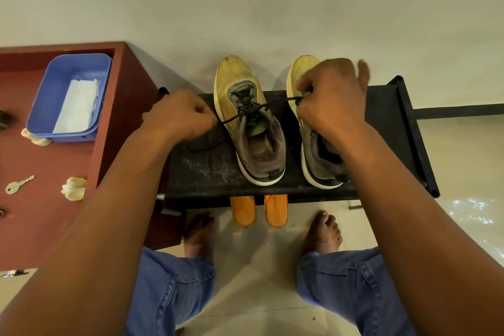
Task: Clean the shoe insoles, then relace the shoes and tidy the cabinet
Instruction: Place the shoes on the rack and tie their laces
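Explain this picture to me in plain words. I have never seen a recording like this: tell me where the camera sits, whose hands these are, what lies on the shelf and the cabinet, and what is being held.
There is no machine here. One camera is worn on a person's head and looks down, so the arms, knees and bare feet are the wearer's own.

On the black shelf stand two yellow shoes. The left hand and the right hand each pinch one end of the black lace, pulled out sideways from the left shoe. The right hand partly covers the right shoe, so its lacing cannot be seen.

Two orange insoles stick out from under the shelf.

To the left, the red-brown cabinet bears a blue tub with a white cloth inside, a key and some crumpled pale wads.
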{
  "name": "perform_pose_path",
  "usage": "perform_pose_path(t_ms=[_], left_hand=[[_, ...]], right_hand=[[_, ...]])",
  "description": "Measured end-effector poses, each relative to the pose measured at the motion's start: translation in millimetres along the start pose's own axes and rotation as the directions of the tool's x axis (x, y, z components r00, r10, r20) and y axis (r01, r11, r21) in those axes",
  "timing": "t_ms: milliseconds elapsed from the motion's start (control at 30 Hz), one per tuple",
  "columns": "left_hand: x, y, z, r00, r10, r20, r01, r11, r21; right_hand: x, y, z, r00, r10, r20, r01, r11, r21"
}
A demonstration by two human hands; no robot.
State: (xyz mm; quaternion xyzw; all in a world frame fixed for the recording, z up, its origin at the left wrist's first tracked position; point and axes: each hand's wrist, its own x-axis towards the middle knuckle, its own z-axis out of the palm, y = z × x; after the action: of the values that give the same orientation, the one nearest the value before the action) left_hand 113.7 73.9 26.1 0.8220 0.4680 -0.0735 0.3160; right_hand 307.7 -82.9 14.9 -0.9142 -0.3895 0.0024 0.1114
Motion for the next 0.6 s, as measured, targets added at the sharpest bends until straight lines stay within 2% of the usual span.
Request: perform_pose_path(t_ms=[100, 167, 400, 600], left_hand=[[-1, 7, 5, 0.978, 0.204, -0.041, -0.208, 0.965, -0.160], [0, 10, 11, 0.961, 0.273, -0.051, -0.278, 0.946, -0.165], [6, 10, 18, 0.962, 0.268, -0.058, -0.273, 0.954, -0.125], [3, 13, 16, 0.954, 0.292, -0.074, -0.298, 0.949, -0.100]], right_hand=[[-2, -15, 3, 0.978, -0.178, 0.110, 0.160, 0.975, 0.155], [-6, -22, 8, 0.960, -0.246, 0.131, 0.217, 0.955, 0.200], [-5, -23, 10, 0.959, -0.273, 0.079, 0.238, 0.923, 0.302], [-2, -17, 9, 0.978, -0.206, 0.037, 0.190, 0.946, 0.261]])
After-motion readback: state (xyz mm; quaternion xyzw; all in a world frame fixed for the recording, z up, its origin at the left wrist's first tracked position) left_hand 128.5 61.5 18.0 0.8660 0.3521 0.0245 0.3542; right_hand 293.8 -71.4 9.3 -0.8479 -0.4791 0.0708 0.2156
